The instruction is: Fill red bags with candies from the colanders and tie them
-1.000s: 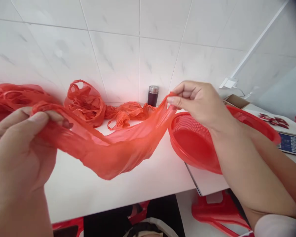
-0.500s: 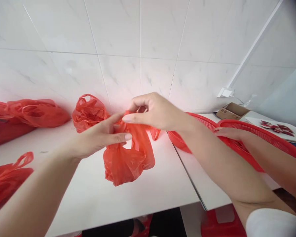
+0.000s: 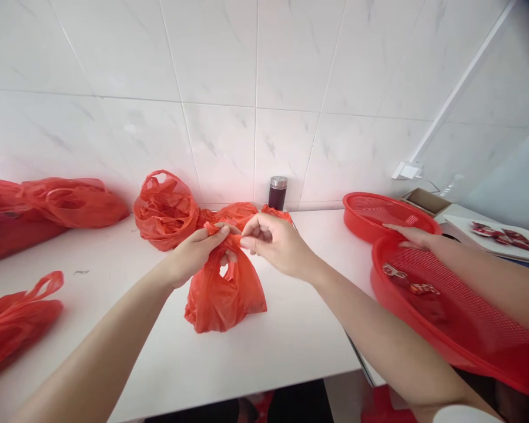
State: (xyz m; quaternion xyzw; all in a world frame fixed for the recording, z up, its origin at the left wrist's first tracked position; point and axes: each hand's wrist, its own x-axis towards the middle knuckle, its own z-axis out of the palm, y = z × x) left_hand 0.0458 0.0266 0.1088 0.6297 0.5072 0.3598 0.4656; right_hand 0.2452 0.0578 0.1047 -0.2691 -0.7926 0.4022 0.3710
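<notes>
Red plastic bag [image 3: 223, 294]: neck bunched, both hands on it

Position: in front of you over the middle of the white tabletop [image 3: 300, 341], neck up, body fuller below. Cannot tell whether its base rests on the surface or hangs just clear.

Hands: your left hand [image 3: 191, 255] grips the gathered top, thumb uppermost. Your right hand [image 3: 282, 247] appears to pinch a strip of plastic at the same spot, just beside the left fingertips.

Progress (judged): gathering looks done; the neck is narrow and a handle loop stands clear below your fingers. Whether a knot has formed cannot be told, since your fingers cover the place. Letting go is not yet done. Other red material lies around: a bundle of bags [image 3: 165, 214] against the wall, more crumpled plastic beside it near the dark flask [image 3: 277, 194], and a tied-looking bag [image 3: 20, 323] at the left edge.

Change: one second ago you had red plastic stretched wide between well-parted hands. Half a second ago your hands had met over the bag; now the right sits farther to the right of the left. The flask, not seen half a second ago, shows again. At right, a co-worker's hand [image 3: 414, 237] is at the rim of the nearer basket [image 3: 471, 341], whose small packets [image 3: 424, 289] are now plainer to see.
</notes>
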